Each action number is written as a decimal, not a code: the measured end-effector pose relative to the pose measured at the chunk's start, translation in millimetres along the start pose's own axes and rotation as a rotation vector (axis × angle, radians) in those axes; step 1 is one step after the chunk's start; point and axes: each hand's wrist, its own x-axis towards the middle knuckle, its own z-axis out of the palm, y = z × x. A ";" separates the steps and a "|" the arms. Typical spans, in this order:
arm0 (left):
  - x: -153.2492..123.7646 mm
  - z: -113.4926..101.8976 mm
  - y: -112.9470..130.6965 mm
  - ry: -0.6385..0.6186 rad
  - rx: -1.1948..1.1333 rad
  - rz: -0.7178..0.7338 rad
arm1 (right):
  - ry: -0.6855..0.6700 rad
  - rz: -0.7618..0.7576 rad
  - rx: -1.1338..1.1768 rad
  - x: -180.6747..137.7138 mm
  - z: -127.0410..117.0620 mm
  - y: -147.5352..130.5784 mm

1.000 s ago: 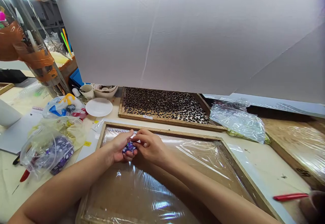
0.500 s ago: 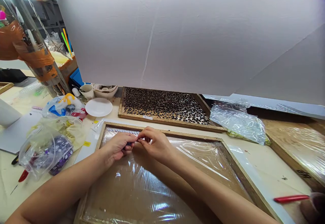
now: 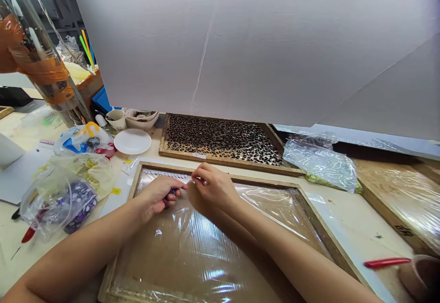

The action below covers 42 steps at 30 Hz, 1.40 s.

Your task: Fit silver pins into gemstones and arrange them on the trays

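Note:
My left hand [image 3: 165, 195] is closed over the upper left of a wooden frame [image 3: 304, 211] covered with clear plastic film. A bit of something dark blue shows between its curled fingers; its kind cannot be made out. My right hand [image 3: 213, 184] is just to the right, thumb and fingers pinched near the frame's back edge. Whatever that pinch holds is too small or hidden to see. A row of small dark curved pieces [image 3: 165, 174] lies on the film along the back edge, left of my right fingertips.
Behind stands a wooden tray [image 3: 220, 140] with many small dark pieces. Plastic bags [image 3: 82, 206] and a white plate [image 3: 132, 141] lie left. A filled clear bag [image 3: 319, 163], another film-covered frame [image 3: 405, 193] and a red tool [image 3: 387, 262] are right. A white board [image 3: 257, 51] hangs low ahead.
My right hand has moved apart from my left fingertips, slightly right and up toward the frame's back edge. My left hand stays nearly in place. The whole view has shifted a little.

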 end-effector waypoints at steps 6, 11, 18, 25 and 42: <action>2.4 -3.0 -1.4 -0.016 0.012 -0.022 | -0.073 -0.067 -0.093 3.5 10.6 7.9; 3.2 -3.1 -1.4 -0.018 0.016 -0.030 | -0.093 -0.089 -0.172 4.9 15.2 9.1; 2.3 -2.6 -0.8 -0.019 0.010 -0.038 | -0.109 -0.106 -0.194 4.9 17.0 10.6; 1.3 -0.6 0.8 -0.018 -0.025 -0.056 | -0.232 -0.233 -0.267 0.9 5.4 2.7; -1.0 -2.5 4.8 -0.207 -0.184 -0.253 | -0.109 -0.140 0.233 -3.6 -23.6 -32.7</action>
